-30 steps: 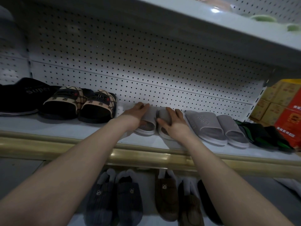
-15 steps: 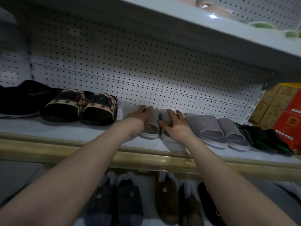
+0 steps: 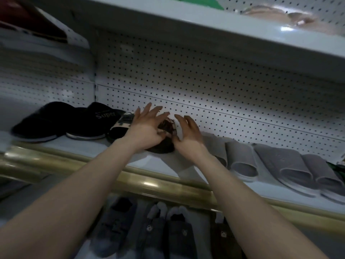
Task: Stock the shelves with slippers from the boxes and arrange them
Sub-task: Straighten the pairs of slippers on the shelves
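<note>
Your left hand [image 3: 147, 128] and right hand [image 3: 188, 134] quit the grey slippers [image 3: 240, 159], now spread, close together, around the patterned slipper [image 3: 164, 145]; arranging moves leftward.

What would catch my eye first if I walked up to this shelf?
Two bare forearms reach in, the left hand and right hand spread over a dark patterned slipper on the middle shelf. Black slippers marked "Super" sit to its left, grey slides to its right, below white pegboard.
</note>
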Demonstrator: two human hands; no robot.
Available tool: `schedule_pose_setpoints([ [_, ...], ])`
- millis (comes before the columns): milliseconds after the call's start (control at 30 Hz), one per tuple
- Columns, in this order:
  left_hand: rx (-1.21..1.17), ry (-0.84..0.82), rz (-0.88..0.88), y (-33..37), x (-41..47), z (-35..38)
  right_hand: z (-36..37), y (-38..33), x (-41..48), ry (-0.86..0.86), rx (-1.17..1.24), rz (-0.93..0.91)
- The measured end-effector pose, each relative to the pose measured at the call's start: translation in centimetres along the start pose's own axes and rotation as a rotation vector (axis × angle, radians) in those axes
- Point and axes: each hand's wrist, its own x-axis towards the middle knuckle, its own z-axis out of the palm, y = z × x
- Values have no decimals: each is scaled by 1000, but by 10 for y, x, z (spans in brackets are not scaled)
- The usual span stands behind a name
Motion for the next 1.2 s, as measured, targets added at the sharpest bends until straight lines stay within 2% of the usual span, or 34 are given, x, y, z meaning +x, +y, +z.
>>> schedule_pose_setpoints([
  [133,10,-108,-188,-43,-15,-12,19,-19,13,-156,-8,57],
  [300,-75,-248,-261,-71,-20,-12,36,-22,22,-188,31,105],
  [733,110,-295,-285,-63,-2,-6,22,-15,17,-233,-133,157],
  [933,13,-364,-290,-64,1,-5,27,-22,28,-292,-40,205],
  [1200,-43,-359,-253,-61,-7,-8,46,-24,28,-200,-5,241],
])
